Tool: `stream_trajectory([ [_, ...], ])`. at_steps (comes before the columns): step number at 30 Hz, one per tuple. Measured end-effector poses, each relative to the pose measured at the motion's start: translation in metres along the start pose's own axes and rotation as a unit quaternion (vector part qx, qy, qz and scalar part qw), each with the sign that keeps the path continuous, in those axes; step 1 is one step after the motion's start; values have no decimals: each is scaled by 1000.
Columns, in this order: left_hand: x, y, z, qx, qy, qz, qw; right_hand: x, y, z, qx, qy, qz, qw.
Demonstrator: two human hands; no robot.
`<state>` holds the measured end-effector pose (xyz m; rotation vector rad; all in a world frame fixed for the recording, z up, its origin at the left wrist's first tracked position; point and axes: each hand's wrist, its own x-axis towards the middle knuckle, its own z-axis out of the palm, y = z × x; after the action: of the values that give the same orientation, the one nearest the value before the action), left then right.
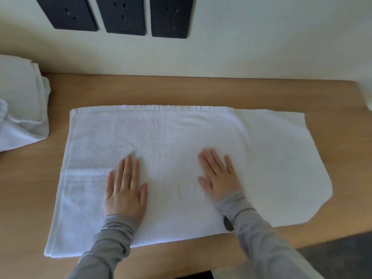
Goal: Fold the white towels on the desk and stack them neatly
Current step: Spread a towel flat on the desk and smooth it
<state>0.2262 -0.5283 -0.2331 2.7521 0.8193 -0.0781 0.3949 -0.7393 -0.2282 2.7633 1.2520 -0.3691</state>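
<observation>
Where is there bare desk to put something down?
Bare desk shows in a strip between the wall and the far edge of the spread towel, and at the left in front of the towel pile. The middle is crowded: the spread towel fills it, left hand and right hand flat on it.

I see the towel (181,137) spread on the counter (201,91), my left grip (125,190) and right grip (219,178) flat on it, folded towels (20,101) at left, sockets (122,15) on the wall (261,47) behind.
</observation>
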Motion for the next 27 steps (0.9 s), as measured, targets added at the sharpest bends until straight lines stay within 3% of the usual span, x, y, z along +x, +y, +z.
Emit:
stream_trajectory([
  [3, 1, 3, 0, 8, -5, 0, 1000, -2, 65, -4, 0, -24, 124, 992],
  [6, 0, 5, -2, 10, -6, -12, 1000, -4, 72, -10, 54, -31, 119, 991],
  [10, 2, 29, -5, -30, 1, -10, 999, -27, 60, -20, 154, 42, 137, 978],
  [13, 7, 76, -2, -22, -20, 71, 997, -49, 78, -25, 220, 125, 241, 937],
  [16, 10, 130, 7, -10, -46, 118, 992, -76, 127, -33, 242, 186, 381, 873],
  [20, 12, 187, 22, -8, -64, 140, 988, -109, 211, -34, 301, 167, 516, 784],
  [23, 17, 220, 36, -1, -62, 135, 989, -116, 251, -27, 376, 113, 546, 741],
  [27, 22, 253, 55, 6, -53, 98, 994, -110, 271, -17, 474, 77, 505, 718],
])
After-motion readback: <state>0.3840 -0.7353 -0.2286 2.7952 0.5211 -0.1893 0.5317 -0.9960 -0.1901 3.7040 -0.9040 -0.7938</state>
